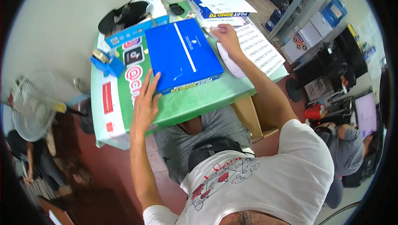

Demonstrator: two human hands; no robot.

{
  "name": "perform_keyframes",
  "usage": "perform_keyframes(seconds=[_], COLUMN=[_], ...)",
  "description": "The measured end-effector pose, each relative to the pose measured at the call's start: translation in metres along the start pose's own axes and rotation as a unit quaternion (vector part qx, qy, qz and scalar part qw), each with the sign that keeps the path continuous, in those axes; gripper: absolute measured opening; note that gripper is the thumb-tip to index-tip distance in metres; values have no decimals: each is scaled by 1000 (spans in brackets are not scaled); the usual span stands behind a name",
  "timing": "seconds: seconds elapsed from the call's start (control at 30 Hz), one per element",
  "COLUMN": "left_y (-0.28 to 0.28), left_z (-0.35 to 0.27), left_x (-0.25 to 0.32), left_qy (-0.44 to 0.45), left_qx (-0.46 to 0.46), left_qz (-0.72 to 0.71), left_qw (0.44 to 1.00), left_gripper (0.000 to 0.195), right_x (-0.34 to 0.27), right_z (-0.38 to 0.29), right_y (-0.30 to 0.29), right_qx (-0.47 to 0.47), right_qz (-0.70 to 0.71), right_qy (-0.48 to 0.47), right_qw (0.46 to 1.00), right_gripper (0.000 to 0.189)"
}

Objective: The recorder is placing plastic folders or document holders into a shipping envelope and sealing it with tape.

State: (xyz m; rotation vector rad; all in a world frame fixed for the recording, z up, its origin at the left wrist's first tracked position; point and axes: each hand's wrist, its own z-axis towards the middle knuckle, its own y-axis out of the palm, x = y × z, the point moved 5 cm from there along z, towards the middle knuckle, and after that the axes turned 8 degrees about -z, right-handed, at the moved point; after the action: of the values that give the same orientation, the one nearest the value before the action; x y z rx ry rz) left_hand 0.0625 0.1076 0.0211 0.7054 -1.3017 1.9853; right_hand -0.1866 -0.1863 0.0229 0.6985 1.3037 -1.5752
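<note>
A blue ream box of bond paper (183,50) lies flat before me on a table with a green printed cover (199,97). My left hand (146,103) rests at its near left corner, fingers apart, holding nothing. Beyond the box's right side is my right hand (228,40), its fingers bent and blurred over small items at the back. Whether it pinches anything cannot be told. Printed sheets of paper (256,49) bearing writing lie under and beside the right forearm. A pale rounded pad (231,64) is partly covered by that hand and the sheets.
A light blue open carton (136,32) holds a black cap-like item (124,16). A blue tape dispenser (108,64) stands at left. Papers top another ream box (217,7) at the back. A white fan (35,110) stands left; a seated person (339,150) is at right.
</note>
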Motion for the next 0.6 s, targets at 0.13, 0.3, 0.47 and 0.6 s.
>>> perform_keyframes(seconds=[0.13, 0.3, 0.47, 0.6], left_y=[-4, -3, -6, 5], left_z=[2, 0, -3, 7], left_x=[0, -1, -2, -5], left_qy=[-12, -45, -52, -29], left_qx=[65, 59, 76, 55], left_qz=[-13, 40, 50, 43], left_qw=[998, 996, 994, 997], left_gripper=[77, 71, 70, 68], right_x=[83, 90, 105, 97], right_z=[96, 137, 159, 190], right_y=[-38, -61, -31, -58], right_qx=[54, 108, -65, -48], right_qz=[230, -116, 273, 331], right_qy=[235, 84, 235, 203], right_qw=[943, 984, 931, 920], right_gripper=[40, 22, 11, 8])
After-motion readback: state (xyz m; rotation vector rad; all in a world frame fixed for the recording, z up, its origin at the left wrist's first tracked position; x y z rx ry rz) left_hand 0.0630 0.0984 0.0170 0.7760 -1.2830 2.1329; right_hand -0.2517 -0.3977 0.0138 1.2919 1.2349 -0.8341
